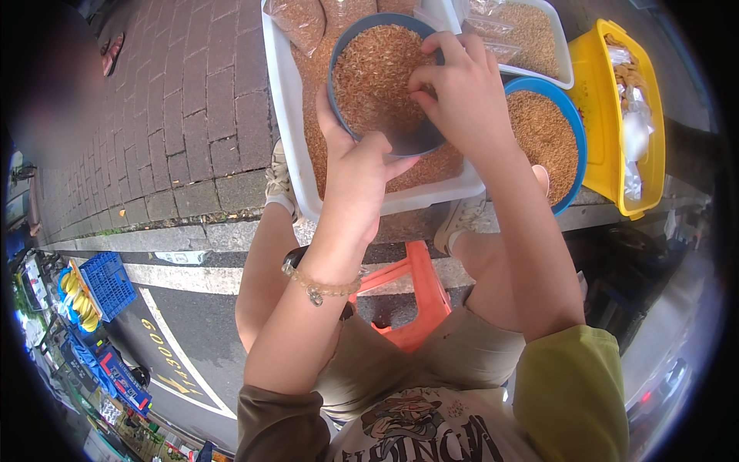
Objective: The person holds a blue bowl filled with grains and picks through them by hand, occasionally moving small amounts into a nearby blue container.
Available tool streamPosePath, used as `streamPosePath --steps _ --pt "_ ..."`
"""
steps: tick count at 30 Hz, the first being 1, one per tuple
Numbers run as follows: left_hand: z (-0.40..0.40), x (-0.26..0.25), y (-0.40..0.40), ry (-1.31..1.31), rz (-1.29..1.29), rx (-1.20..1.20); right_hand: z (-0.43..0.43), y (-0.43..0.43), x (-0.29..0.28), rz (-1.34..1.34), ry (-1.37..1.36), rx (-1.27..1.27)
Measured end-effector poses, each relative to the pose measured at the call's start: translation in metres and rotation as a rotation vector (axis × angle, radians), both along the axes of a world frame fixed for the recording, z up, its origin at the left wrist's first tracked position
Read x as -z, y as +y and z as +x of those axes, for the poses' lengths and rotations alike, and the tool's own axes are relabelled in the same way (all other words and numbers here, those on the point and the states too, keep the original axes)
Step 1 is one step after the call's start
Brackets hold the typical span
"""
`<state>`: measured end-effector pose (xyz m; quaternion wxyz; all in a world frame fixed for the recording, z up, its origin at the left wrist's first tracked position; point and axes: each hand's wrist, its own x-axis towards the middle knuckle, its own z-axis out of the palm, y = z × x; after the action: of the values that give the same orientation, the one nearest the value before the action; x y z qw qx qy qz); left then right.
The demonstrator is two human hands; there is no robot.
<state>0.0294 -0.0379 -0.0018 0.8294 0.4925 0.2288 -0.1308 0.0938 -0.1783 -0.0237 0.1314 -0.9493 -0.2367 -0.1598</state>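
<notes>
A round dark grey bowl [424, 138] is tilted over a white plastic tub. Reddish-brown grains [378, 69] cover most of its floor, leaving the part nearest me bare. My left hand [355, 164] grips the bowl's near left side from below. Over the bowl's right side, my right hand [456, 86] has its fingers curled, thumb and forefinger close together above the grains. Whether they pinch anything is too small to tell. Beneath the bowl, the white tub [288, 86] contains more brown grains [314, 138] and filled clear plastic bags [297, 23].
On the right stand a second white tub [566, 63], a blue basin [579, 144] of brown grains and a yellow bin [594, 115] with bagged goods. An orange plastic stool [430, 300] is under me. A blue crate [108, 286] stands left, beside bananas [84, 303].
</notes>
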Motion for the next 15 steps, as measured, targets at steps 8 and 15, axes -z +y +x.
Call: streamPosePath --steps 8,15 --pt "0.003 0.007 0.007 0.022 -0.048 0.012 0.005 -0.003 -0.005 0.124 -0.093 -0.061" --pt "0.006 0.013 0.008 0.043 -0.179 -0.133 0.018 -0.069 -0.028 0.457 -0.352 -0.006"
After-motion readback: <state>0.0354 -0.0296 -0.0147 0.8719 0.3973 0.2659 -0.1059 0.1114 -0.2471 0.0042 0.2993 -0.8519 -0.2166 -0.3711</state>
